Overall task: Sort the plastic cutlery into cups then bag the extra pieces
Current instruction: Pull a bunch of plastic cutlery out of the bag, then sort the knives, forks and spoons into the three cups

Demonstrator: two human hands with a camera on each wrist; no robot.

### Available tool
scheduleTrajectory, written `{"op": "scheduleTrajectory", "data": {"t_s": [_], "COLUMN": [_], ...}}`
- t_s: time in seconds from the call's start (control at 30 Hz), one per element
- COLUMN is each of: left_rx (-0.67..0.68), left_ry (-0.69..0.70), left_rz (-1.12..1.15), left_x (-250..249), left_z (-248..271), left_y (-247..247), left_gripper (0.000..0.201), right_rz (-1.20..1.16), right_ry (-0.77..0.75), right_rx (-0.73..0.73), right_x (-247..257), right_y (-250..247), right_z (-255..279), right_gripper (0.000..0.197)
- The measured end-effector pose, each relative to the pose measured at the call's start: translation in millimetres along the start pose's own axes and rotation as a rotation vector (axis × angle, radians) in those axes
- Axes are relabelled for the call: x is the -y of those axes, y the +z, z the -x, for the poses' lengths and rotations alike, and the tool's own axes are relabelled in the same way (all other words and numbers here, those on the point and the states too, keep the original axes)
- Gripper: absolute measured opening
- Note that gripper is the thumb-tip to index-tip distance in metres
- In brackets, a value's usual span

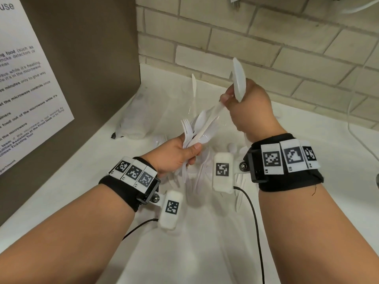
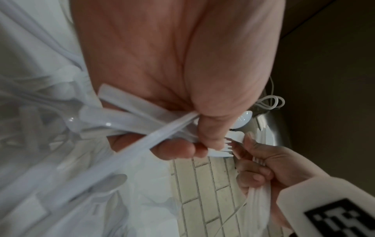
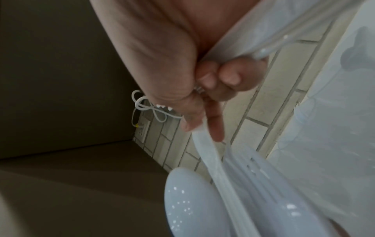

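Observation:
My left hand (image 1: 191,153) grips a bundle of white plastic cutlery (image 1: 190,130), with forks and spoons fanning up out of the fist. In the left wrist view its fingers (image 2: 182,149) curl round the handles, and fork tines (image 2: 225,144) poke past the thumb. My right hand (image 1: 227,99) is higher and to the right, holding white spoons (image 1: 239,83) that stick up past its knuckles. Its thumb and fingertip also pinch the top of a long white piece (image 1: 211,116) that slants down into the left hand's bundle. A spoon bowl (image 3: 194,200) fills the lower part of the right wrist view.
Loose white cutlery (image 1: 205,177) lies on the white counter (image 1: 205,253) beneath my wrists. A crumpled clear bag (image 1: 131,128) sits at the back left, and a white knife (image 1: 193,85) stands upright behind it. A brown panel with a notice (image 1: 30,78) is left, a brick wall (image 1: 266,48) behind.

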State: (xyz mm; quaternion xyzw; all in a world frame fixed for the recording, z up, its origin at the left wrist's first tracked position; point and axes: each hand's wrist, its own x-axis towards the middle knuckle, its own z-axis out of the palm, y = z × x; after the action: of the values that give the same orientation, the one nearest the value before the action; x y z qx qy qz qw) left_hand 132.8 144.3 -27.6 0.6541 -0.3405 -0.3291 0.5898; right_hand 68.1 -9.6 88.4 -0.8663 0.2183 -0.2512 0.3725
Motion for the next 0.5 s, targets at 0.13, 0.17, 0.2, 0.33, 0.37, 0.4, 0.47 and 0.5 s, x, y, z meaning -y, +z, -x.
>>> {"op": "scheduleTrajectory", "data": {"t_s": [0.13,0.17,0.2,0.33,0.37,0.4,0.47,0.5], "left_rx": [0.005,0.012,0.019,0.014,-0.004,-0.026,-0.061,-0.051], "left_ry": [0.012,0.017,0.02,-0.016,-0.026,-0.042,-0.078,-0.098], "left_rz": [0.055,0.054,0.053,0.08,0.095,0.13,0.289,0.394], "left_x": [-5.0,-5.9,-7.0,-4.4,-4.4,-3.4,-4.7,-5.8], "left_z": [-0.3,-0.2,0.1,1.6,2.9,4.1,6.6,9.0], "left_y": [1.7,1.6,2.3,1.0,-0.2,-1.6,-8.9,-9.8], "left_gripper": [0.032,0.031,0.028,0.026,0.025,0.022,0.014,0.012], "right_rz": [-0.29,-0.338,-0.361,-0.401,-0.447,-0.506,-0.616,-0.632], "right_ry": [0.125,0.155,0.175,0.183,0.189,0.208,0.233,0.225], "right_rx": [0.05,0.087,0.124,0.16,0.106,0.02,-0.166,-0.229], "right_x": [2.7,2.1,1.2,1.0,2.0,3.1,4.2,2.0], "right_y": [3.7,5.1,6.2,5.6,3.6,-0.1,-7.4,-13.1], "right_z": [7.3,9.2,10.8,10.0,6.0,0.9,-17.5,-24.7], "right_gripper": [0.012,0.014,0.013,0.015,0.012,0.008,0.006,0.007]}}
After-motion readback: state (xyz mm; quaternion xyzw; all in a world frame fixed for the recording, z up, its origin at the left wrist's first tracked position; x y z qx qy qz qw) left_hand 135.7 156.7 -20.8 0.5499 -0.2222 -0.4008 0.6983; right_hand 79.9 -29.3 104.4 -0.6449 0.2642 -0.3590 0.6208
